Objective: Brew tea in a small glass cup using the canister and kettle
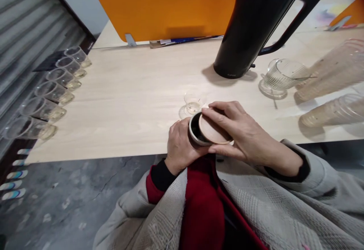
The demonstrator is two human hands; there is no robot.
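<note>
A grey woven coat over a red garment [203,204] fills the near edge of the view, both sleeves running up to the hands at the front edge of the pale wooden table [136,98]. The left hand [180,144] wraps around the side of a small round canister [197,130], fingers curled tight on its wall, holding it tilted with its dark mouth partly showing. The right hand [241,132] holds a flat wooden lid [213,130] against that mouth, fingers together and spread over the lid's top, thumb under its near rim; the lid sits skewed, covering most of the opening. Just behind the canister a small glass cup [193,102] stands on the table. Farther behind the canister and to its right stands a black electric kettle [253,30], with a glass pitcher [283,74] beside it and two stacks of clear cups [332,91] lying on their sides. Well to the canister's left a row of glass cups [54,91] lines the table's edge
</note>
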